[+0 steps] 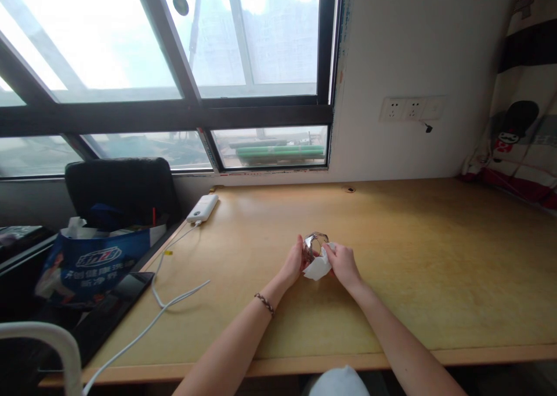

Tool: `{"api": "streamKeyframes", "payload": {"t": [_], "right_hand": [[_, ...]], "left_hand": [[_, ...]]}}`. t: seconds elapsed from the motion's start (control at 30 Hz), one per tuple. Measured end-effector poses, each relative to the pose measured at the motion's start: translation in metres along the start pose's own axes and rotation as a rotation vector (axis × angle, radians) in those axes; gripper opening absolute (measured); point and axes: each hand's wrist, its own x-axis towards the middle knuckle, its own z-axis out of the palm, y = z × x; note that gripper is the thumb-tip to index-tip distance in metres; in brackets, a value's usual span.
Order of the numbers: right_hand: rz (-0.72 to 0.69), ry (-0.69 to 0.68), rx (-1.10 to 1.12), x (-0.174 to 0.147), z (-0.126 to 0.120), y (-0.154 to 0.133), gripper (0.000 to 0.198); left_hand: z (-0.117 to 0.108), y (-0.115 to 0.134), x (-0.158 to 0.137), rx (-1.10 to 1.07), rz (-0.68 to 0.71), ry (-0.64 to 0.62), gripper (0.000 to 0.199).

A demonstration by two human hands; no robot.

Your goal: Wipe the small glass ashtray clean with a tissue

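Between eight and nine o'clock in my view, a blue bag is carrying white Chinese lettering: I am reading 创健康洗, then a blurred character, with 新净界 sitting below at six o'clock. Toward the bag's twelve, an outlined logo is defeating me. At eleven o'clock, a round sticker is showing only illegible marks.
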Motion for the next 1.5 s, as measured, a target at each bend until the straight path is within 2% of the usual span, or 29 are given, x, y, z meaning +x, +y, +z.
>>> {"api": "streamKeyframes", "payload": {"t": [0.13, 0.23, 0.33, 0.43, 0.57, 0.63, 0.7, 0.9, 0.97, 1.03, 1.17, 1.27, 1.43, 1.5], "right_hand": [[0.026, -0.011, 0.025, 0.0, 0.002, 0.0, 0.045], [0.106, -0.035, 0.061, 0.0, 0.003, 0.002, 0.046], [0.144, -0.032, 0.053, 0.0, 0.004, 0.002, 0.039], [0.109, 0.033, 0.058, 0.0, 0.004, -0.001, 0.03], [0.066, 0.147, 0.129, 0.0, 0.002, -0.004, 0.048], [0.072, 0.161, 0.205, 0.0, 0.001, -0.004, 0.049], [0.107, 0.111, 0.298, 0.001, 0.0, -0.004, 0.046], [0.269, -0.197, 0.668, 0.004, -0.002, -0.007, 0.052], [0.271, -0.234, 0.7, 0.004, -0.001, -0.006, 0.052], [0.256, -0.217, 0.592, 0.003, 0.001, -0.003, 0.047], [0.11, -0.005, 0.129, 0.002, 0.002, 0.0, 0.036], [-0.083, 0.101, -0.063, 0.0, -0.003, -0.003, 0.035], [-0.416, 0.012, -0.135, -0.002, -0.013, -0.012, 0.022], [-0.537, -0.037, -0.158, -0.003, -0.016, -0.015, 0.024]], "left_hand": [[0.006, 0.003, -0.004, -0.1, 0.063, -0.159, 0.067], [0.005, 0.0, -0.005, -0.038, 0.042, -0.25, 0.062], [-0.001, -0.005, -0.004, 0.035, 0.022, -0.198, 0.055], [-0.006, -0.006, -0.002, 0.056, -0.001, -0.148, 0.05], [-0.006, 0.0, -0.002, 0.042, -0.055, -0.215, 0.05], [-0.004, 0.005, -0.002, 0.024, -0.086, -0.221, 0.054], [-0.004, 0.008, -0.002, -0.009, -0.11, -0.175, 0.06], [-0.007, 0.007, -0.001, -0.075, -0.071, -0.082, 0.078], [-0.007, 0.006, 0.0, -0.076, -0.046, -0.069, 0.079], [-0.006, 0.005, 0.0, -0.071, -0.039, -0.059, 0.079], [-0.002, 0.008, -0.003, -0.059, -0.046, -0.021, 0.071], [-0.002, 0.012, -0.004, -0.001, -0.096, -0.054, 0.068], [-0.004, 0.01, -0.007, 0.229, -0.316, -0.164, 0.07], [-0.003, 0.008, -0.009, 0.266, -0.328, -0.186, 0.065]]}}
